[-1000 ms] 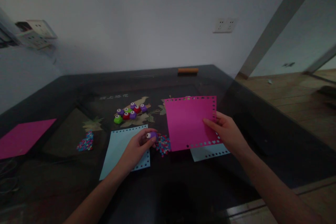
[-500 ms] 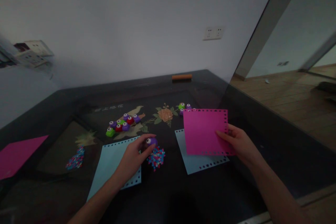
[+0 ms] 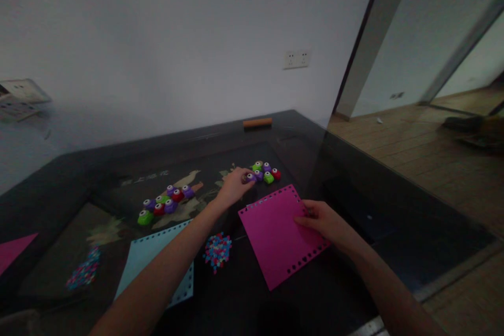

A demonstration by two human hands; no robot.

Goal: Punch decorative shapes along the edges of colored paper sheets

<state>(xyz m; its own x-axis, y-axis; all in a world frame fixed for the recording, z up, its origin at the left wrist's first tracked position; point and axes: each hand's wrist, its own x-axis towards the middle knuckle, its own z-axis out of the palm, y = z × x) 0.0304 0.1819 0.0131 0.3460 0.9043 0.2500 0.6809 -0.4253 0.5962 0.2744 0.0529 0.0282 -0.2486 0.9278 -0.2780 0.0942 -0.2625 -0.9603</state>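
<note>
My left hand (image 3: pixel 233 188) reaches to the back right, its fingers closed around a purple craft punch (image 3: pixel 251 177) at the edge of a group. Beside it stand several more small punches, among them a green punch (image 3: pixel 269 177) and a red punch (image 3: pixel 276 174). My right hand (image 3: pixel 321 219) pinches the right edge of a pink sheet of paper (image 3: pixel 271 236), thumb on top. Small cut-outs line the sheet's far and near edges. It covers the spot where a light blue sheet lay. A heap of tiny paper cut-outs (image 3: pixel 218 251) lies between my forearms.
Under my left forearm lies another light blue sheet (image 3: pixel 147 254) with punched edges. Several punches (image 3: pixel 159 209) are grouped at the left. A second confetti heap (image 3: pixel 84 269), a pink sheet (image 3: pixel 16 252) and an orange-brown stick (image 3: pixel 257 123) also rest on the dark table (image 3: pixel 346 178).
My left hand has carried the purple punch from beside the confetti heap to the far right group. The pink sheet has come down and turned, now covering the blue one. The view has shifted right.
</note>
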